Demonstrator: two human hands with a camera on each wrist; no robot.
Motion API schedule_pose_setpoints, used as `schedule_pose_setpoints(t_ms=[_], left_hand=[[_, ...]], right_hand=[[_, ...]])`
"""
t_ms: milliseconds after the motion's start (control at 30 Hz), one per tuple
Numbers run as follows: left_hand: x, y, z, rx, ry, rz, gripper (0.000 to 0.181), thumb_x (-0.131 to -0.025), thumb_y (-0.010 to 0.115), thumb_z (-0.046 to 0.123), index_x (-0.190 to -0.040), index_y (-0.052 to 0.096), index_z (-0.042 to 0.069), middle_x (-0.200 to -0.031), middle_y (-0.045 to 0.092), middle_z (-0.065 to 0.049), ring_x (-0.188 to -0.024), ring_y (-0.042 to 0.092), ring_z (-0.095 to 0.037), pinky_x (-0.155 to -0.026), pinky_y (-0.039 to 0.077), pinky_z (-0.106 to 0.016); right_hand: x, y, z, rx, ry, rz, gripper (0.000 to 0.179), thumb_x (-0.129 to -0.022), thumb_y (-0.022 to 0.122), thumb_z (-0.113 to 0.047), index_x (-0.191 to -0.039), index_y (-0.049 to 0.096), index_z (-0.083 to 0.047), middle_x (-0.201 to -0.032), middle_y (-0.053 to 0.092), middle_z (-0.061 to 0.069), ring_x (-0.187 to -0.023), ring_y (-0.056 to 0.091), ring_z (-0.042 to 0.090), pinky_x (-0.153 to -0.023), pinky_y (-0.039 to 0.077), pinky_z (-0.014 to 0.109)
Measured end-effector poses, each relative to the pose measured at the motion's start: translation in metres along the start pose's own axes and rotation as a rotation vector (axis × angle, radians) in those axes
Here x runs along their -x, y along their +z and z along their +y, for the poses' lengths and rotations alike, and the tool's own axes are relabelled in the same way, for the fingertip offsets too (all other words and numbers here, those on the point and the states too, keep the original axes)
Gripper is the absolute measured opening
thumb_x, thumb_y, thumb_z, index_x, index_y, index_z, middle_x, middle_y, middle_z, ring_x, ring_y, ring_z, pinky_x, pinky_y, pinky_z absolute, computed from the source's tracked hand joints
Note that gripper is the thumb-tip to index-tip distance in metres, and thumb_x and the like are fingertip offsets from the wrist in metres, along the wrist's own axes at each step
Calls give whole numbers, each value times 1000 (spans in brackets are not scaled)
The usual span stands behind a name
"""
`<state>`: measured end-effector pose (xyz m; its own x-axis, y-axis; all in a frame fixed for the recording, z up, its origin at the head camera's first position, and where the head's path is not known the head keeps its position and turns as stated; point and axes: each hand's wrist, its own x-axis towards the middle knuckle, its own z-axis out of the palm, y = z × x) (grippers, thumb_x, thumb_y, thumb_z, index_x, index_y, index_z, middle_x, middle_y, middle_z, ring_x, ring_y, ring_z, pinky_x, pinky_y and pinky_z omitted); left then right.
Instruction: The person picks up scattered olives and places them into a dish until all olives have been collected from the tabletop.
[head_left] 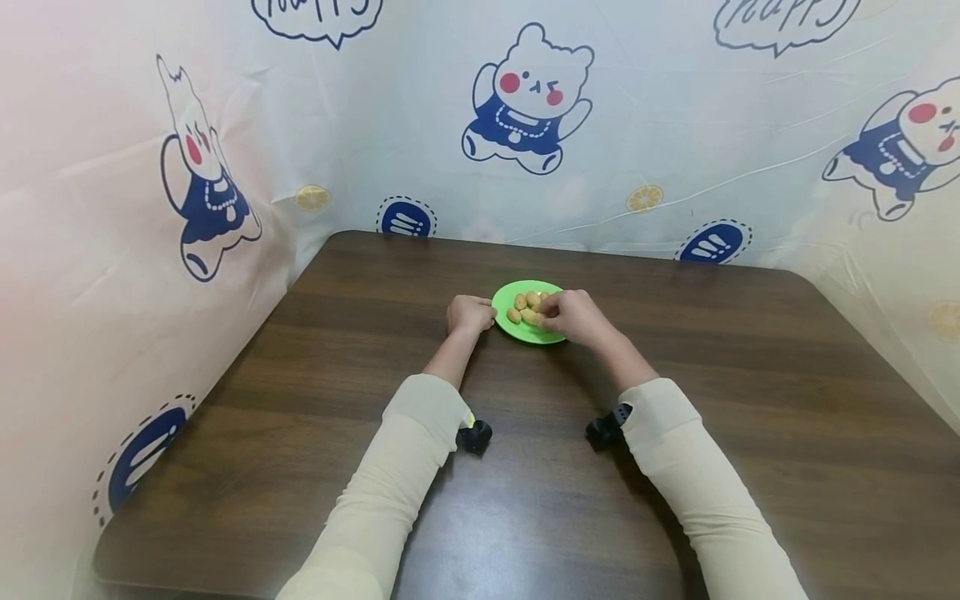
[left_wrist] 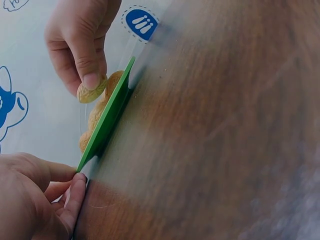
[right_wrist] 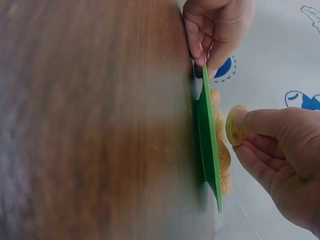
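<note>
A green plate (head_left: 532,337) with several peanuts (head_left: 521,302) on it sits on the table. My left hand (head_left: 471,314) pinches the plate's left rim between thumb and fingers. In the left wrist view, that hand (left_wrist: 37,195) is at the lower left, its fingertips at the edge of the plate. My right hand (head_left: 579,317) reaches over the plate's right side. Its thumb and fingers pinch one peanut (right_wrist: 235,125), held just above the others in the right wrist view. The fingers partly cover that peanut.
The brown wooden table (head_left: 360,350) extends around the plate on all sides. Behind it hangs a pale curtain (head_left: 420,108) printed with bears and lemon slices. A small black device (head_left: 476,437) is at my left wrist, and another black device (head_left: 604,428) at my right.
</note>
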<state>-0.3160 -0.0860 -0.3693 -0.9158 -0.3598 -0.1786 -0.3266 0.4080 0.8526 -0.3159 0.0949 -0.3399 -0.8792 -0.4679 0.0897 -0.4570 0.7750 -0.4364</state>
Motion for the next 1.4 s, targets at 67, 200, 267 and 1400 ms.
schedule_pose_setpoints(t_ms=[67, 200, 267, 1400], left_hand=[[0, 0, 0, -5, 0, 3, 19, -82, 70, 16, -101, 74, 15, -80, 71, 0, -54, 57, -4, -51, 47, -17], [0, 0, 0, -10, 1, 8, 19, -82, 70, 16, -101, 74, 15, -79, 71, 1, -54, 57, -5, -50, 46, -18], [0, 0, 0, -12, 3, 11, 19, -82, 70, 16, -100, 74, 15, -79, 71, 1, -53, 56, -5, -50, 46, -18], [0, 1, 1, -5, 0, -2, 19, -82, 70, 16, -100, 74, 15, -79, 71, 0, -53, 57, -4, -52, 48, -18]], right_hand=[[-1, 1, -1, 7, 2, -12, 22, -85, 67, -10, -105, 69, -2, -98, 68, 9, -93, 61, 21, -79, 51, 35], [-4, 4, -2, 39, -11, -34, 21, -85, 68, -12, -104, 70, -4, -100, 68, 7, -97, 59, 21, -83, 50, 35], [-4, 5, -2, 55, -23, -35, 19, -84, 68, -12, -101, 71, -5, -96, 69, 5, -95, 59, 20, -83, 49, 35], [-1, 4, -3, 88, -38, -31, 12, -84, 69, -14, -93, 74, -8, -91, 69, 2, -93, 59, 21, -84, 48, 37]])
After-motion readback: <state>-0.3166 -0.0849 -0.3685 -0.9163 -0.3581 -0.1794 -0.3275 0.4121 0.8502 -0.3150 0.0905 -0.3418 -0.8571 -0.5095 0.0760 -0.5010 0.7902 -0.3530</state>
